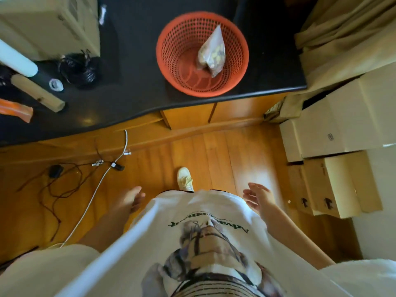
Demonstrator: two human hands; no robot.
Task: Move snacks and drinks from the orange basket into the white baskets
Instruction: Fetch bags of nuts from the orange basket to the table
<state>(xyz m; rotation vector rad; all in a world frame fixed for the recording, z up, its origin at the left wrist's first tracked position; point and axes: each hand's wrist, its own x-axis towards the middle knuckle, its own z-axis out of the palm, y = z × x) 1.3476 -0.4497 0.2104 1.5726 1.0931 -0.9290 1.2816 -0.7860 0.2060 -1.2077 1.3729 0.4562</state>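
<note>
Standing back from the bench [132,99], left hand [131,199] and right hand [258,197] both loose at the sides, fingers relaxed, grip released, holding nothing. One clear snack bag [212,52] leans inside the orange basket [171,58] on the bench. Bag looks light, soft, crinkly, probably slippery; pinch the gathered top. White baskets not in view.
</note>
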